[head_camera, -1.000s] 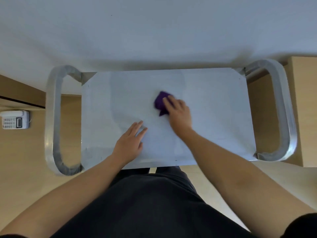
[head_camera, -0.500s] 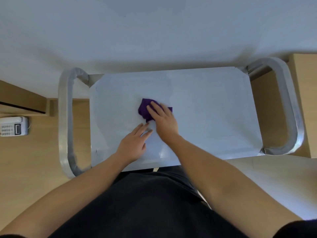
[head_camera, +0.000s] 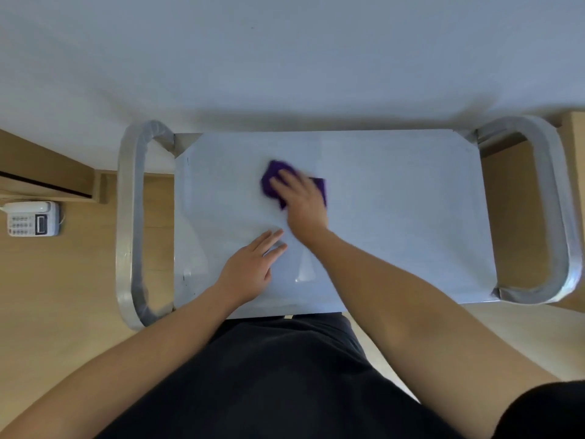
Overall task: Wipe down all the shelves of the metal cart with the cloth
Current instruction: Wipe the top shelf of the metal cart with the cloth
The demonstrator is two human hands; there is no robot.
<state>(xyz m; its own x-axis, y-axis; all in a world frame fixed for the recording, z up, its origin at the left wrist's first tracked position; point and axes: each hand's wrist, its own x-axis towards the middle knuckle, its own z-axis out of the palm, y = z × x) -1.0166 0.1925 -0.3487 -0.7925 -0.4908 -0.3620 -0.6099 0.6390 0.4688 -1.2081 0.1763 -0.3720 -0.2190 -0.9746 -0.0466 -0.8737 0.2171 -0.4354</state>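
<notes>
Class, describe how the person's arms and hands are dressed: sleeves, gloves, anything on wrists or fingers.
The left hand and right hand wear no gloves, and no watch or bracelet shows at either wrist. Both arms are bare past the elbow; a black short sleeve covers the right upper arm.

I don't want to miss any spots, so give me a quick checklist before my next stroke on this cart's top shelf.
1. Cloth under the right hand, pressed on the top shelf: ok.
2. Left hand flat on the shelf, apart from the cloth: ok.
3. Shelf's right half wiped: cannot tell.
4. Lower shelves wiped: cannot tell, hidden beneath the top shelf.
5. Cloth spread wide: not ok, it looks bunched.
</notes>
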